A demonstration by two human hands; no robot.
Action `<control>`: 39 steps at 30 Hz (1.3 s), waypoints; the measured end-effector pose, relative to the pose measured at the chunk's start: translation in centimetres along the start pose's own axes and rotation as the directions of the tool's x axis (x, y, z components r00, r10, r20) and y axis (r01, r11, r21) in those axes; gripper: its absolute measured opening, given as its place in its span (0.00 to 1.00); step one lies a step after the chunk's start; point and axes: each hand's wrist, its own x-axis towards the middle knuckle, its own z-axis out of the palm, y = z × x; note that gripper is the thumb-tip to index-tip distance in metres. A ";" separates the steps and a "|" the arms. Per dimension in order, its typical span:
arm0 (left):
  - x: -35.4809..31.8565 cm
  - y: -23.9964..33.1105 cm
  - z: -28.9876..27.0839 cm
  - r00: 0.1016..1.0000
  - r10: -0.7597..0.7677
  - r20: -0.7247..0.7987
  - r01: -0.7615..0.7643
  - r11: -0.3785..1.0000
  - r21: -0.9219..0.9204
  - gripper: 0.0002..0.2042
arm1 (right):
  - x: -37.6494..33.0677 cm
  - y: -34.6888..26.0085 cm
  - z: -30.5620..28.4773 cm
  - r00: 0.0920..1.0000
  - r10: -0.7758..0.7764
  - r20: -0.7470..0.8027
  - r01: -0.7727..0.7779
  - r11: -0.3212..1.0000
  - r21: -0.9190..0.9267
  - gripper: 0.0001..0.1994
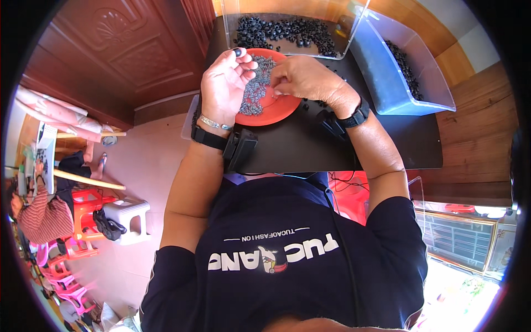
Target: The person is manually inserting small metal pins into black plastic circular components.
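My left hand (225, 83) is raised over the left side of an orange plate (279, 108) and pinches a small black ring (237, 52) between thumb and fingertip. My right hand (306, 77) hovers over the plate's right side with fingertips pinched together near the pile of small grey metal pieces (254, 91) lying in the plate; what it holds is too small to tell. Both wrists wear black bands, and the left also has a silver bracelet (213, 123). The plate rests on a black table (310, 144).
A clear tray (287, 33) with several black rings lies behind the plate. A blue-bottomed clear bin (398, 72) with more rings stands at the right. A wooden door is at the left. Another person sits at far left among plastic stools (130, 218).
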 end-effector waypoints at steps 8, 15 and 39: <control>-0.5 0.0 1.0 0.999 -0.034 0.010 0.033 0.998 0.049 0.10 | 0.4 -0.7 2.3 0.994 -0.046 0.103 0.067 0.977 -0.205 0.06; -1.1 -0.7 1.5 0.998 -0.053 0.031 0.047 0.984 0.172 0.10 | 0.6 0.2 1.2 0.995 -0.055 -0.079 0.048 0.994 -0.095 0.04; -1.2 -2.0 1.4 0.963 -0.263 -0.060 0.269 0.952 0.144 0.06 | 1.2 -0.8 0.2 0.928 0.051 -0.369 0.113 0.906 0.409 0.05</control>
